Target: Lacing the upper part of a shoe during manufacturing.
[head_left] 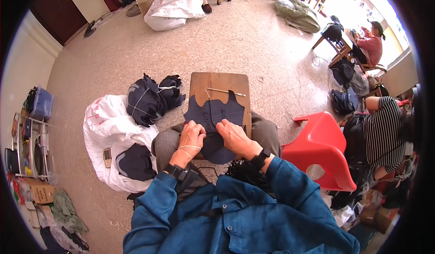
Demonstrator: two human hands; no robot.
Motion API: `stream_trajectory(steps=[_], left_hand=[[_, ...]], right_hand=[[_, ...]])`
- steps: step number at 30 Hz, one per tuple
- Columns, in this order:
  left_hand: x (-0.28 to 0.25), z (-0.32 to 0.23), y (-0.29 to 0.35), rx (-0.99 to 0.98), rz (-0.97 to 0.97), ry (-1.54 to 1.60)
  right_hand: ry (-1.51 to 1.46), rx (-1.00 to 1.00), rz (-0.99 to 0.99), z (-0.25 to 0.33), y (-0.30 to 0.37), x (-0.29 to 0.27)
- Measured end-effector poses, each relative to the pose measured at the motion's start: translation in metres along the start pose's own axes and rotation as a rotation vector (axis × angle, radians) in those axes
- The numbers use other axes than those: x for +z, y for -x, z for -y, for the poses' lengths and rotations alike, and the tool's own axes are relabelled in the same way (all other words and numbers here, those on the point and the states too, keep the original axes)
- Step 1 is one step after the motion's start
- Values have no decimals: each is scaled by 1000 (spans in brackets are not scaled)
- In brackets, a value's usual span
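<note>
A dark blue cut fabric piece [223, 110], which looks like a shoe upper, lies over a small wooden stool [213, 80] in front of me. My left hand [193, 135] pinches the piece near its middle at the left. On the right side, my right hand [234, 138] grips it with bent fingers, close to the left hand. A rounded dark flap [216, 150] hangs below my hands over the stool's near edge. Beyond the fabric rests a thin tool [229, 92] with a pale shaft, touched by neither hand. A thread runs from near it across the fabric.
Left of my knees, tied bundles of dark pieces [146, 100] and a phone [107, 158] lie on a white sack [99, 131]. A red plastic stool [321, 140] stands close on the right, beside a person in stripes [383, 131]. Farther off another person sits at a table.
</note>
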State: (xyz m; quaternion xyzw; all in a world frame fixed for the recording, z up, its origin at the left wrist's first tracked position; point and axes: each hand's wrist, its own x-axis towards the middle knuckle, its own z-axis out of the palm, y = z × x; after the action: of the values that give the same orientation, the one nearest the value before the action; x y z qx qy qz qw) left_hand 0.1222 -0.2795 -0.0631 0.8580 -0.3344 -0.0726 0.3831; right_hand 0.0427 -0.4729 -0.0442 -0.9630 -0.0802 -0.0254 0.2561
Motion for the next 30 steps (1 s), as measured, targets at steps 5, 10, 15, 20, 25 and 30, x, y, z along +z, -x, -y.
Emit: stream_trajectory(steps=[5, 10, 15, 20, 25, 30], left_hand=[[5, -3, -3, -95, 29, -92], [8, -5, -5, -104, 50, -129], [0, -8, -3, -88, 89, -86], [-1, 0, -2, -55, 111, -71], [2, -3, -2, -21, 75, -82], [-2, -8, -4, 20, 12, -148]], right_hand=[[-40, 18, -38, 4, -1, -2], [-1, 41, -60, 5, -8, 6], [147, 0, 5, 2, -6, -11], [209, 96, -82, -23, 20, -55], [162, 282, -223, -43, 52, -90], [-205, 117, -327, -15, 51, -78]])
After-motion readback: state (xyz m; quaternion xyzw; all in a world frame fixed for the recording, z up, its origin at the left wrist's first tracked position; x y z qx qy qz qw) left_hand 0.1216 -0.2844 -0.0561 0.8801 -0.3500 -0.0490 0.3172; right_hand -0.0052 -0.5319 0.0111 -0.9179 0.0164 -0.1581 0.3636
